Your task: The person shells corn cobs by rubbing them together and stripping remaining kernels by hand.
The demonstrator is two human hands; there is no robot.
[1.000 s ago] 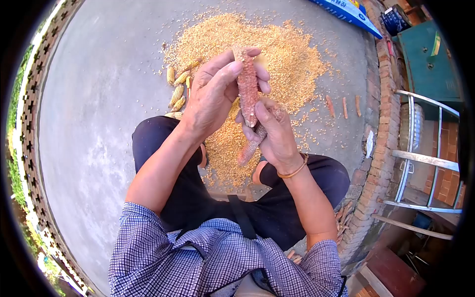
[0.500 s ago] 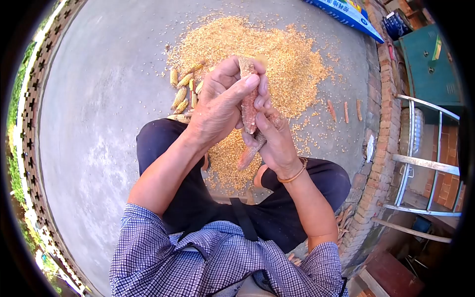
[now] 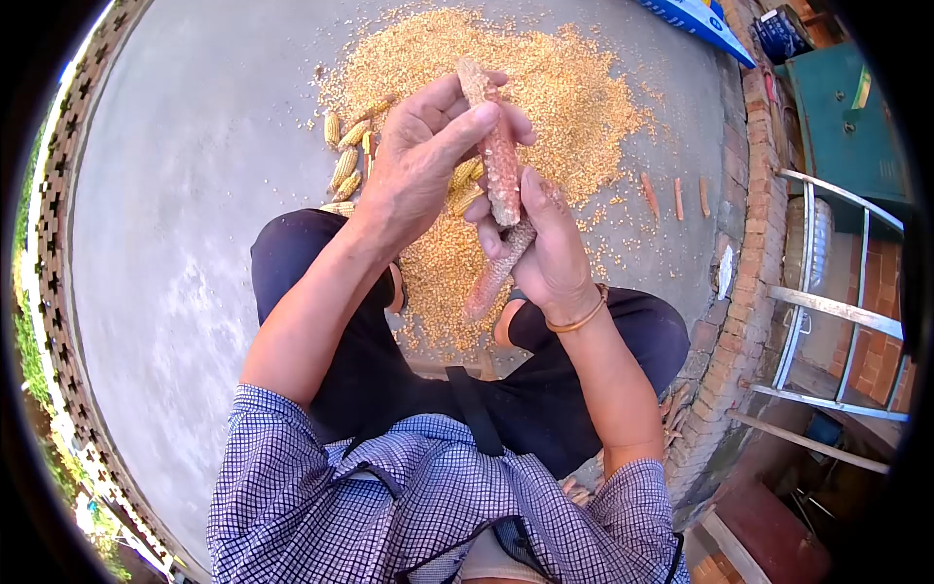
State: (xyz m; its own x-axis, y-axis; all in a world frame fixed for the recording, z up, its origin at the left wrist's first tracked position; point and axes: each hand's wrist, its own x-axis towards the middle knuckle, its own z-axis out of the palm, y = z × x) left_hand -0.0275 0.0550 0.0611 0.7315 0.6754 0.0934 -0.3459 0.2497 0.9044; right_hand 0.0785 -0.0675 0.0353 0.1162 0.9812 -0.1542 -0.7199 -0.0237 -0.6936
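Observation:
My left hand [image 3: 413, 165] is closed on a reddish, stripped corn cob [image 3: 500, 161], thumb across its upper part. Its lower end touches or nearly touches my right hand [image 3: 556, 258], which grips a second bare cob [image 3: 489, 277] slanting down to the left. Part of that second cob is hidden by my fingers and the first cob. Beneath both hands spreads a heap of loose yellow corn kernels [image 3: 574, 107]. A few yellow ears [image 3: 467, 190] show between my hands, and several more ears of corn [image 3: 344, 167] lie beside my left hand.
Three bare cobs [image 3: 678, 199] lie on the concrete floor [image 3: 175, 195] at the right. Beyond them runs a low brick edge [image 3: 744, 321] with a metal ladder [image 3: 837, 310] and a green cabinet [image 3: 842, 127]. A blue bag [image 3: 700, 29] lies at the far right.
The upper cob has shifted up and more of it shows, its lower end now in plain view. My left hand has risen slightly and its fingers have loosened; yellow ears have come into sight between my hands.

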